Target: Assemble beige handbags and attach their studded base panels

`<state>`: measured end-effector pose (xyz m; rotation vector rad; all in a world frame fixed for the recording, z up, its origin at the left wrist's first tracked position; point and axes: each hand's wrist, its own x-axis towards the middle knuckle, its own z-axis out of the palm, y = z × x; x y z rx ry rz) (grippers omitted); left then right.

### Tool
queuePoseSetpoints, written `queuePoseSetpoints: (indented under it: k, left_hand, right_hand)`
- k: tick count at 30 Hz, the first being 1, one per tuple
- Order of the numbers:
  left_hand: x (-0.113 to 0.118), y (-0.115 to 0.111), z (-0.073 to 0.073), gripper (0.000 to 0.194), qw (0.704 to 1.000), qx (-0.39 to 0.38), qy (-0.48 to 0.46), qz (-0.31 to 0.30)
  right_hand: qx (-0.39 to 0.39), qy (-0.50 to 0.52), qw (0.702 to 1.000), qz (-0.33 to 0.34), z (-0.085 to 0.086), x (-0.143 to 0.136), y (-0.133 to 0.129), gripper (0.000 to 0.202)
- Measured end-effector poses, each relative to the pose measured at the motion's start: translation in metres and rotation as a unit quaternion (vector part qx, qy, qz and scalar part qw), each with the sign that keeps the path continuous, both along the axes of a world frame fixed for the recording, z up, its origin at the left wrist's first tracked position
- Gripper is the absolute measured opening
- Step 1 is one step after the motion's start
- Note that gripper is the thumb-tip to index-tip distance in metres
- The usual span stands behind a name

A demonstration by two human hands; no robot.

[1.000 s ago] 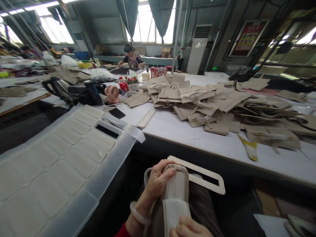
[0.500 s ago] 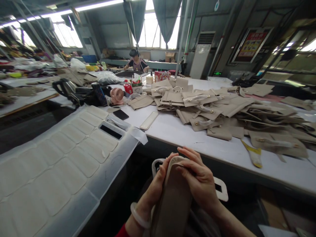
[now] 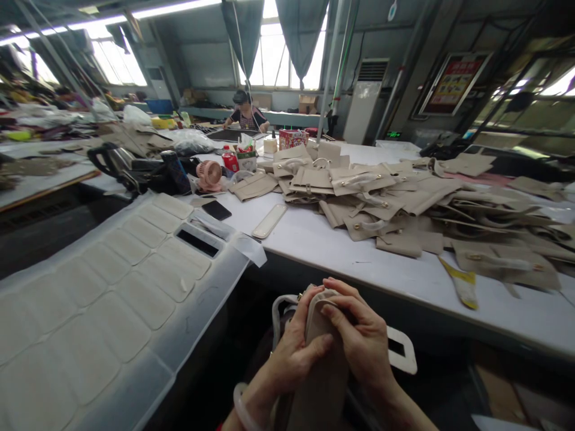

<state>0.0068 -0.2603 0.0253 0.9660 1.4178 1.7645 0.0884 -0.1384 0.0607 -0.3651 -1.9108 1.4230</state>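
Note:
Low in front of me is a taupe leather handbag piece [image 3: 318, 383], its long narrow side with a rounded end turned up towards me. My left hand [image 3: 299, 344] wraps its left edge, the thumb lying across the panel. On the other edge, my right hand [image 3: 362, 335] pinches the rounded end, thumb on the face and fingers over the rim. A handle in pale wrapping [image 3: 276, 317] curves out beside my left hand. Past my right wrist sticks out a white piece with a slot [image 3: 409, 353]. The lower part of the bag is partly hidden by my forearms.
A white table [image 3: 309, 245] carries a heap of taupe bag pieces [image 3: 404, 197], a white oblong plate [image 3: 269, 221], a phone [image 3: 216, 209] and a pink fan [image 3: 209, 175]. At left, rounded panels lie on a translucent sheet [image 3: 171, 359]. A co-worker [image 3: 247, 114] sits beyond.
My left thumb has come over onto the face of the panel. Both hands and the bag piece sit slightly lower in view, still together at the rounded end.

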Motion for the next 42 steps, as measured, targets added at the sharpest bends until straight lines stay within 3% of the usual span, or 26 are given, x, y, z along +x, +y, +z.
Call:
queuePoseSetpoints:
  k: [6, 11, 14, 20, 23, 26, 35, 38, 40, 42]
  left_hand:
    - [0.0, -0.005, 0.004, 0.07, 0.998, -0.051, 0.034, 0.004]
    - [0.002, -0.003, 0.011, 0.064, 0.995, -0.073, 0.058, 0.022]
    - [0.004, -0.004, 0.01, 0.055, 0.993, -0.09, 0.053, 0.061]
    - [0.001, -0.018, -0.003, 0.047, 0.988, -0.11, -0.005, 0.105]
    - [-0.001, -0.025, -0.004, 0.049, 0.98, -0.14, -0.011, 0.139]
    - [0.001, -0.027, 0.002, 0.048, 0.971, -0.155, -0.003, 0.181]
    - [0.007, -0.043, 0.011, 0.058, 0.913, -0.171, -0.18, 0.324]
    - [-0.01, -0.053, 0.025, 0.059, 0.915, -0.147, -0.098, 0.361]
    - [-0.028, -0.059, 0.046, 0.068, 0.922, -0.117, 0.058, 0.365]
    - [-0.045, -0.063, 0.07, 0.069, 0.913, -0.107, 0.235, 0.315]
  right_hand:
    - [-0.054, -0.012, 0.998, -0.004, -0.001, -0.001, -0.003, 0.006]
    - [-0.04, -0.028, 0.999, -0.011, -0.001, -0.005, -0.006, 0.005]
    - [-0.04, -0.021, 0.999, -0.021, -0.001, -0.01, -0.008, 0.02]
    - [-0.189, -0.011, 0.975, -0.116, -0.026, 0.013, -0.02, 0.032]
    - [-0.173, -0.059, 0.974, -0.134, -0.044, 0.034, -0.034, 0.032]
    - [-0.143, -0.101, 0.979, -0.107, -0.05, 0.042, -0.049, 0.03]
    - [-0.078, -0.083, 0.993, -0.039, -0.029, 0.007, -0.067, 0.024]
    - [-0.08, -0.071, 0.994, 0.014, -0.014, -0.004, -0.061, 0.023]
    - [-0.115, -0.088, 0.986, 0.084, 0.001, -0.007, -0.054, 0.023]
    - [-0.137, -0.098, 0.971, 0.17, 0.014, -0.009, -0.048, 0.023]
